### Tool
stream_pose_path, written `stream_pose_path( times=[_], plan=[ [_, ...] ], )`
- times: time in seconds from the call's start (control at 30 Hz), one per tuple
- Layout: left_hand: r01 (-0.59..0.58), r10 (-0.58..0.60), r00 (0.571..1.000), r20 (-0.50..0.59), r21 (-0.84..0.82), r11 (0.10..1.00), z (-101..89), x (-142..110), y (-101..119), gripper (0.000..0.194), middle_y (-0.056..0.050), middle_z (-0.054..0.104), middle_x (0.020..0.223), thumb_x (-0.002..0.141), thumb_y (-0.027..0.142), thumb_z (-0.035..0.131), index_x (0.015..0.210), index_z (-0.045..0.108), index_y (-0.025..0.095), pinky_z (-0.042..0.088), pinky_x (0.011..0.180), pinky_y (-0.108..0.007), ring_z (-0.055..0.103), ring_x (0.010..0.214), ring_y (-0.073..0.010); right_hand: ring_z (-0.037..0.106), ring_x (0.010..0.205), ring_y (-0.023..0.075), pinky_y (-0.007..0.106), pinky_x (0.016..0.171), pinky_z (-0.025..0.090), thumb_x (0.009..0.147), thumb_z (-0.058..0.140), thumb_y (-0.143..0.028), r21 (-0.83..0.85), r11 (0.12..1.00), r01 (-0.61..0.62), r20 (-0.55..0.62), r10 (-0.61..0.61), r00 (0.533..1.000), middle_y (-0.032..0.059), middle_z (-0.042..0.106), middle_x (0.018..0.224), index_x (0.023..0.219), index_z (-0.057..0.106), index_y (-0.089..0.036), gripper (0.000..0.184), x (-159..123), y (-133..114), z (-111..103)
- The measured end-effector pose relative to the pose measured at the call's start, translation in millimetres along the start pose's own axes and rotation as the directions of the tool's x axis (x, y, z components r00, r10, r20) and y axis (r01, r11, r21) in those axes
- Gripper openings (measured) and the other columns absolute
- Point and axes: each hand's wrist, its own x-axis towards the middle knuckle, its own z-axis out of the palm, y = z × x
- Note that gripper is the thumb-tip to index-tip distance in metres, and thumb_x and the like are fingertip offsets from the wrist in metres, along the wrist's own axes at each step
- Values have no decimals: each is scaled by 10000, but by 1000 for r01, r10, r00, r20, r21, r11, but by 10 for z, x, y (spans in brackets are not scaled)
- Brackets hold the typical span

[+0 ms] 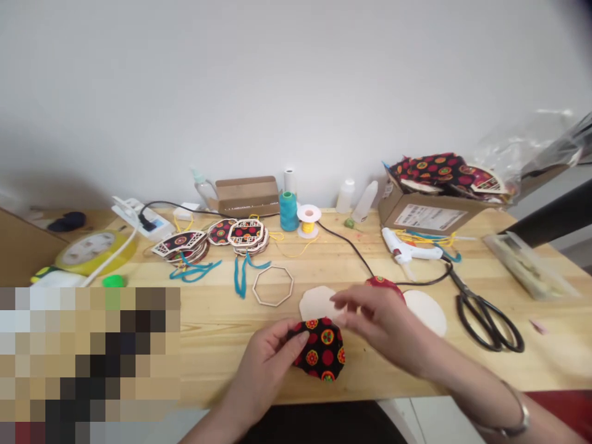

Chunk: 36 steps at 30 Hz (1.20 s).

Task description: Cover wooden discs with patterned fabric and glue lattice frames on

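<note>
My left hand (271, 357) grips the left edge of a black fabric piece (319, 354) with red dots and orange flowers, its thumb on top. The piece is roughly round and held up over the front edge of the table. My right hand (370, 314) hovers at the fabric's upper right; its thumb and forefinger are bent with a small gap between them. I cannot make out anything in that gap. Behind the hands lies a white scalloped shape (314, 302). A red patterned piece (386, 285) and a white oval (425, 311) are partly hidden by my right hand and forearm.
An octagonal wooden frame (253, 287) lies left of the hands. Black-handled scissors (490, 320) and a white glue gun (407, 250) lie right. Behind stand a teal thread spool (289, 213), a yellow cord spool (308, 223), stacked fan-shaped ornaments (180, 243) and a full cardboard box (425, 213).
</note>
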Motion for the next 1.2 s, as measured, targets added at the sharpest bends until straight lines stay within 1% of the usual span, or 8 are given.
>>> stream_pose_path(
  times=[0.1, 0.2, 0.43, 0.67, 0.77, 0.87, 1.0, 1.2],
  plan=[
    [31, -32, 999, 25, 34, 999, 13, 8, 13, 241, -29, 741, 876, 809, 347, 649, 974, 718, 185, 533, 732, -237, 658, 775, -147, 559, 646, 128, 231, 571, 419, 822, 604, -316, 215, 959, -182, 174, 146, 974, 5, 667, 723, 880, 690, -195, 160, -125, 75, 319],
    [85, -85, 996, -26, 15, 996, 7, 70, 15, 253, -34, 737, 840, 748, 342, 698, 931, 709, 168, 556, 663, -252, 663, 717, -153, 523, 615, 119, 236, 555, 396, 823, 565, -293, 288, 918, -271, 140, 240, 961, 3, 635, 672, 758, 673, -167, 179, -73, 210, 325],
    [101, -98, 987, -130, 20, 995, 29, 209, 117, 244, -34, 699, 616, 683, 366, 726, 758, 670, 140, 546, 536, -241, 641, 520, -140, 471, 549, 106, 238, 507, 367, 764, 628, -334, 322, 899, -298, 105, 279, 955, -10, 601, 599, 733, 697, -158, 192, 195, 374, 170],
    [116, -116, 987, -110, -5, 993, 55, 200, 147, 275, -35, 676, 562, 698, 413, 705, 704, 641, 145, 535, 499, -236, 651, 496, -152, 480, 535, 108, 244, 508, 375, 745, 640, -360, 312, 901, -302, 42, 305, 952, -5, 626, 607, 737, 709, -171, 201, 202, 390, 130],
    [112, -111, 991, -69, 15, 994, 49, 146, 134, 258, -26, 674, 604, 729, 397, 690, 692, 646, 145, 533, 507, -222, 650, 507, -136, 479, 527, 107, 240, 499, 367, 742, 646, -373, 316, 898, -305, 102, 287, 952, -16, 597, 571, 665, 682, -183, 208, 132, 365, 49],
    [110, -109, 993, -38, 10, 994, 31, 115, 110, 257, -25, 672, 632, 766, 397, 667, 725, 643, 145, 530, 513, -218, 653, 521, -134, 492, 535, 111, 239, 495, 369, 734, 654, -393, 350, 881, -318, 166, 276, 947, -9, 597, 582, 653, 672, -183, 226, 79, 337, -14],
    [56, -60, 992, -112, -41, 998, 1, 130, 79, 316, -34, 687, 743, 807, 458, 618, 877, 631, 150, 514, 489, -220, 638, 508, -122, 460, 509, 97, 233, 474, 335, 714, 671, -413, 399, 850, -343, 189, 290, 938, -12, 572, 556, 661, 668, -171, 248, 83, 302, -33],
    [82, -83, 993, -83, -13, 997, 38, 173, 98, 408, 38, 566, 492, 704, 442, 725, 977, 627, 156, 409, 378, -171, 507, 428, -94, 475, 515, 87, 226, 477, 336, 703, 697, -423, 480, 787, -388, 260, 295, 920, -2, 604, 587, 713, 670, -161, 263, 171, 288, 6]
  ],
)
